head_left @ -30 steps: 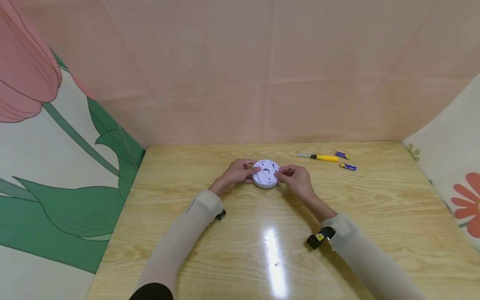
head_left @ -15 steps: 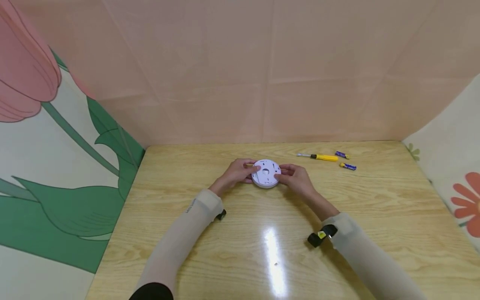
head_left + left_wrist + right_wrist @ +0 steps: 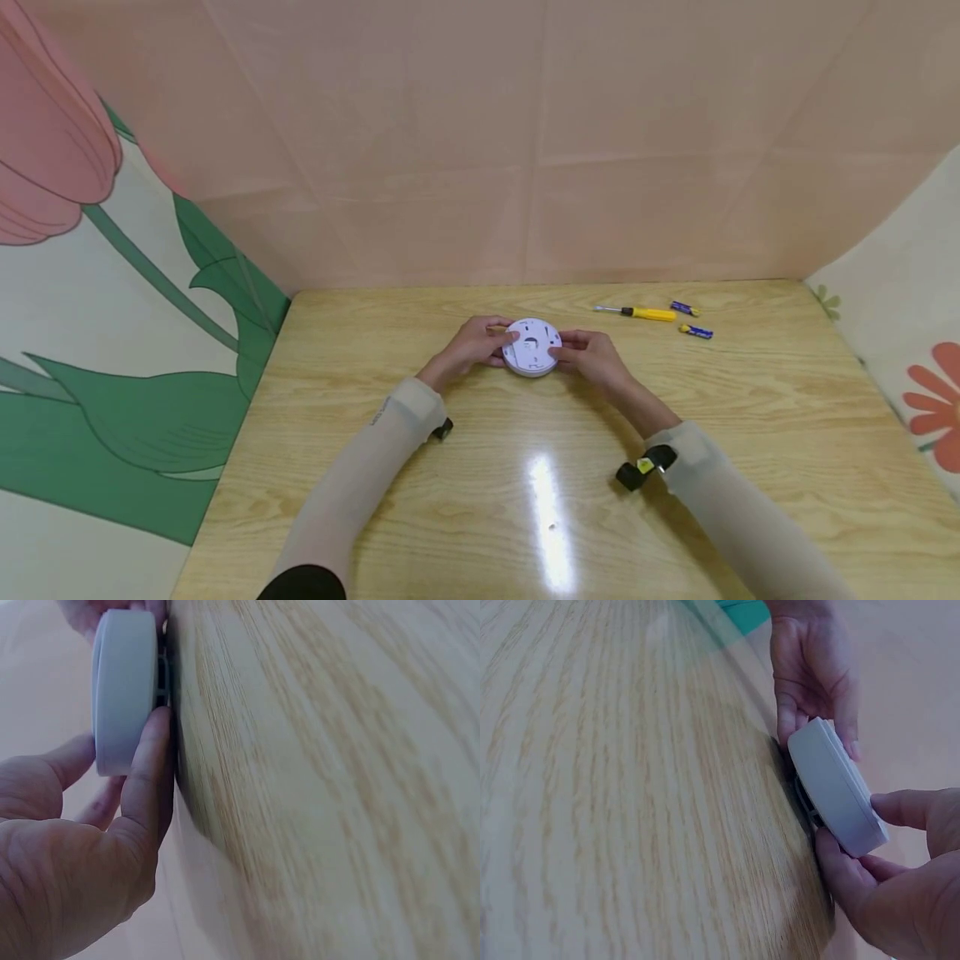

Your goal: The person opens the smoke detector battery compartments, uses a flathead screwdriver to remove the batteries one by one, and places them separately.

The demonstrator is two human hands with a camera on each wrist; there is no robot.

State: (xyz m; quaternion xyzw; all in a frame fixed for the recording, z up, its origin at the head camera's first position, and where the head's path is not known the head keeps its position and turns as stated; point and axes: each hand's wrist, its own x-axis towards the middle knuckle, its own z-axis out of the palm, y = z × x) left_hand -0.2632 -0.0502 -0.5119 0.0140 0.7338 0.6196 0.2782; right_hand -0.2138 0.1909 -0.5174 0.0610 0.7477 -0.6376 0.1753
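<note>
A round white disc-shaped device point(image 3: 532, 347) with slots and a dark centre hole lies on the wooden table point(image 3: 480, 500), near the far middle. My left hand point(image 3: 480, 343) grips its left rim, thumb on top, fingers at the edge. My right hand point(image 3: 585, 354) grips the right rim the same way. In the left wrist view the device point(image 3: 124, 690) is seen edge-on with my fingers point(image 3: 146, 772) curled under it. The right wrist view shows the device point(image 3: 836, 787) held between both hands, slightly off the wood.
A yellow-handled screwdriver point(image 3: 637, 313) and two blue batteries point(image 3: 684, 309) point(image 3: 696, 332) lie at the far right of the table. Pink fabric panels wall the back; flowered panels stand at the left and right sides.
Both hands stay on the device. My right hand has settled slightly lower along its right rim; the device has barely shifted.
</note>
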